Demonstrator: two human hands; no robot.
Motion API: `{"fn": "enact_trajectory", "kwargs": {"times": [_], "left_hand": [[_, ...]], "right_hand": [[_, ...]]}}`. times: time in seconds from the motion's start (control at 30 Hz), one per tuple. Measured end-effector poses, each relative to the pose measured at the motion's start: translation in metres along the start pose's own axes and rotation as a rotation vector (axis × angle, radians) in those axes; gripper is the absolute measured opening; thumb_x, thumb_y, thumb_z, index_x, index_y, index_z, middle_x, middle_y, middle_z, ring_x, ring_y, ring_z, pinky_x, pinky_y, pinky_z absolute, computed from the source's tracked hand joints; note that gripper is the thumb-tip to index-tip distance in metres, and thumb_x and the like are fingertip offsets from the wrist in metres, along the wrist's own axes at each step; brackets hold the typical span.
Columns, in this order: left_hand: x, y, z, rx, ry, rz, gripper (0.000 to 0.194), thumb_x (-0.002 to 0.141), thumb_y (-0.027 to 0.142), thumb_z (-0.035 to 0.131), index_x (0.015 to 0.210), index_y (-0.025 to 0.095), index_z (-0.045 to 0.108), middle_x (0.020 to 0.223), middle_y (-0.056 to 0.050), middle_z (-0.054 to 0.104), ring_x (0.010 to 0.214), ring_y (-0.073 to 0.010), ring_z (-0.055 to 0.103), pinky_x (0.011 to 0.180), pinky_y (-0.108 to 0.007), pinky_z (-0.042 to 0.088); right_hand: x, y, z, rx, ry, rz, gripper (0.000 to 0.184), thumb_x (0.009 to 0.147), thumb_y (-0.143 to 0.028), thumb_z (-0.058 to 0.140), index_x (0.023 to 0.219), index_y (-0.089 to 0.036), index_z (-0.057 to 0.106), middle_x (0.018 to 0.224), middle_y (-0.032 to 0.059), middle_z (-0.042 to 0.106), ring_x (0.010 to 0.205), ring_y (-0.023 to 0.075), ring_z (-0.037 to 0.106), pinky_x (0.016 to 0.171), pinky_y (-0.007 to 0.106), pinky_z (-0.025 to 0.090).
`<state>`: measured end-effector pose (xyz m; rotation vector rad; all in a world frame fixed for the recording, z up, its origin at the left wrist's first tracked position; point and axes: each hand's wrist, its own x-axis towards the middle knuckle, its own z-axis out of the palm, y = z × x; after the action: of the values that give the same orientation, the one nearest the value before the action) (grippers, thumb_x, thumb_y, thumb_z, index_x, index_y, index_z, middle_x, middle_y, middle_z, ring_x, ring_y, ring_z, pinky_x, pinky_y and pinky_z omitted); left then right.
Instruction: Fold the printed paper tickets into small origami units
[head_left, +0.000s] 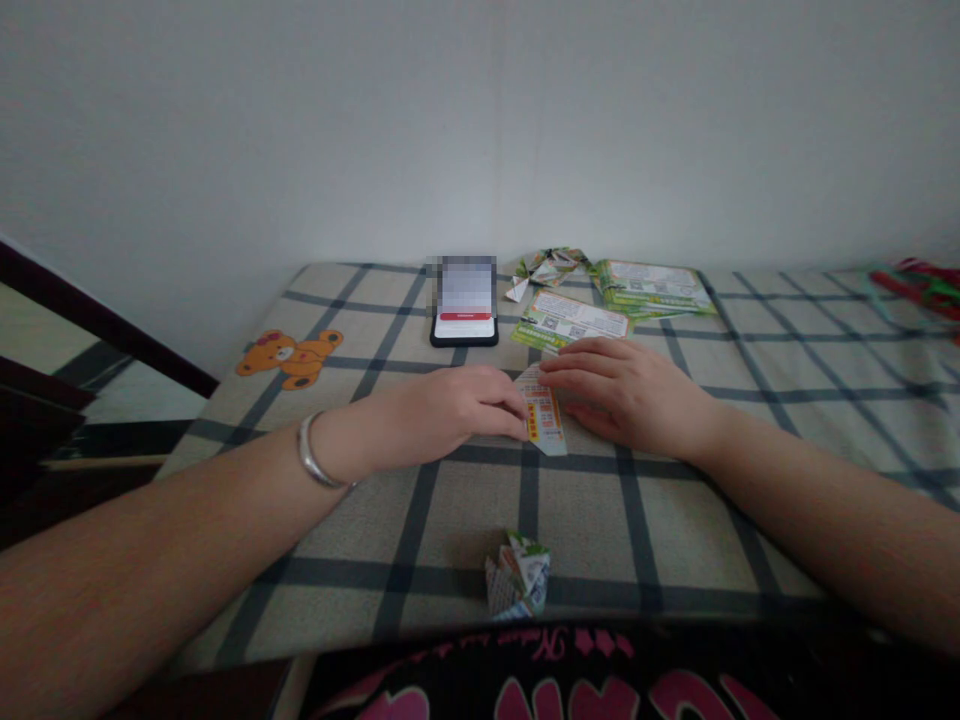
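A small printed leaflet [544, 412], folded with slanted ends, lies on the checked tablecloth between my hands. My left hand [457, 410] is closed at its left edge, the fingertips pressed together on the paper. From the other side my right hand [637, 395] reaches over; its fingers are stretched out and apart, with the fingertips touching the upper right edge. Just behind them lies a green and white leaflet [577, 318], flat and partly under the right fingers. Closer to my body sits a folded paper piece [519, 575] with pointed corners.
A phone [465, 330] with a lit screen stands near the wall. Beside it are several folded paper pieces [555, 268] and a stack of leaflets [656, 285]. A bear picture [291, 358] is at the table's left edge. Red and green material [926, 285] lies far right.
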<state>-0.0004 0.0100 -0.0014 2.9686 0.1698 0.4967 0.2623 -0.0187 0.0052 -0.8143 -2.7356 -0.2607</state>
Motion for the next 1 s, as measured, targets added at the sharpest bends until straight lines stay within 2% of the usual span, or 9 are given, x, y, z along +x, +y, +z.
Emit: {"fn": "enact_trajectory", "kwargs": {"times": [0.23,0.4,0.57,0.7,0.83,1.0], "left_hand": [[0.003,0.0036,0.0003,-0.105,-0.018,0.04,0.03,0.094,0.006,0.044,0.105,0.018,0.069,0.11,-0.008,0.069,0.108,-0.0153,0.06,0.1,-0.036,0.05],[0.0042,0.0065,-0.0009,0.08,-0.019,0.07,0.03,0.096,0.009,0.044,0.109,0.019,0.068,0.11,-0.006,0.069,0.106,-0.0182,0.061,0.096,-0.038,0.052],[0.004,0.0058,-0.0021,0.204,0.025,0.059,0.026,0.095,0.012,0.046,0.1,0.02,0.071,0.103,-0.004,0.071,0.099,-0.018,0.062,0.089,-0.036,0.054],[0.0036,0.0059,-0.0017,0.258,0.043,0.046,0.025,0.094,0.014,0.047,0.099,0.02,0.07,0.103,-0.005,0.071,0.096,-0.0194,0.063,0.085,-0.037,0.054],[0.0031,0.0056,-0.0008,0.283,0.035,0.016,0.024,0.092,0.014,0.048,0.101,0.019,0.07,0.1,-0.006,0.07,0.092,-0.0211,0.063,0.08,-0.037,0.054],[0.0015,0.0028,-0.0004,0.231,0.012,-0.006,0.025,0.092,0.014,0.048,0.105,0.019,0.069,0.103,-0.007,0.069,0.095,-0.0199,0.061,0.084,-0.036,0.053]], "right_hand": [[-0.0028,0.0038,0.0035,0.094,-0.025,0.061,0.049,0.084,-0.018,0.054,0.132,-0.015,0.056,0.132,0.0107,0.061,0.126,0.0275,0.049,0.106,0.048,0.04],[-0.0037,0.0037,0.0043,0.078,-0.025,0.076,0.045,0.087,-0.021,0.053,0.131,-0.015,0.057,0.126,0.0109,0.064,0.123,0.0279,0.051,0.102,0.046,0.042],[-0.0004,0.0053,0.0006,0.035,-0.028,-0.023,0.031,0.096,-0.028,0.05,0.123,-0.02,0.063,0.123,0.0058,0.067,0.111,0.0224,0.057,0.096,0.039,0.043],[-0.0002,0.0052,-0.0029,-0.077,-0.028,-0.116,0.027,0.098,-0.029,0.049,0.118,-0.025,0.066,0.121,0.0017,0.068,0.107,0.0212,0.059,0.091,0.037,0.042],[-0.0021,0.0011,-0.0045,-0.218,0.018,-0.209,0.027,0.097,-0.023,0.049,0.119,-0.022,0.066,0.122,0.0028,0.068,0.11,0.0242,0.058,0.089,0.039,0.043],[-0.0023,-0.0013,-0.0024,-0.264,0.058,-0.267,0.025,0.097,-0.018,0.05,0.114,-0.02,0.068,0.12,0.0026,0.069,0.109,0.0223,0.059,0.087,0.037,0.045]]}}
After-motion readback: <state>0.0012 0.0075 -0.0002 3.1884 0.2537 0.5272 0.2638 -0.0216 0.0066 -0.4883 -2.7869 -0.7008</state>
